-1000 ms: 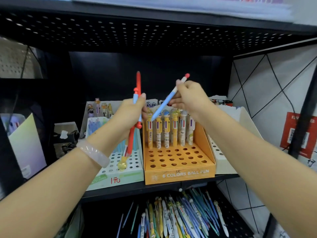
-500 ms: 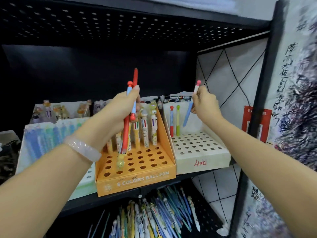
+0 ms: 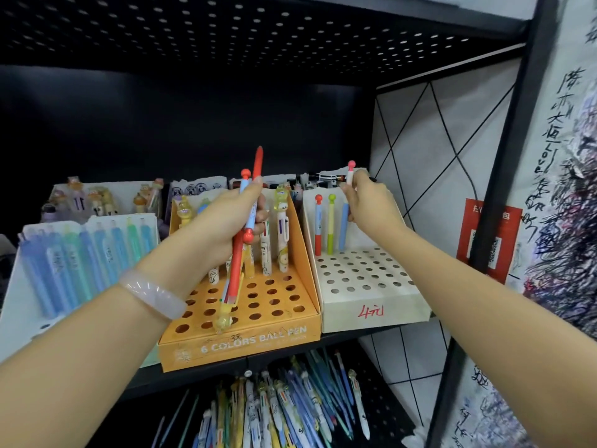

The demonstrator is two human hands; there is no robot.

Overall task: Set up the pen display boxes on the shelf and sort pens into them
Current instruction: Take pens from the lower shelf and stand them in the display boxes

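My left hand grips a bunch of pens upright over the orange display box: a long red one, a blue one with a red ball top and a yellow charm pen. My right hand pinches a light blue pen with a pink ball top, standing in the back row of the white display box. Beside it in that row stand a red-based pen and a green pen. Several cartoon-topped pens stand at the back of the orange box.
A pale box of blue and green pens sits at the left. More boxes stand behind. The lower shelf holds a loose heap of pens. A black shelf post and a wire side panel bound the right.
The view swung right. My right hand carried the light blue pen from over the orange box to the white box and stood it upright in the back row. The left hand kept its bunch.
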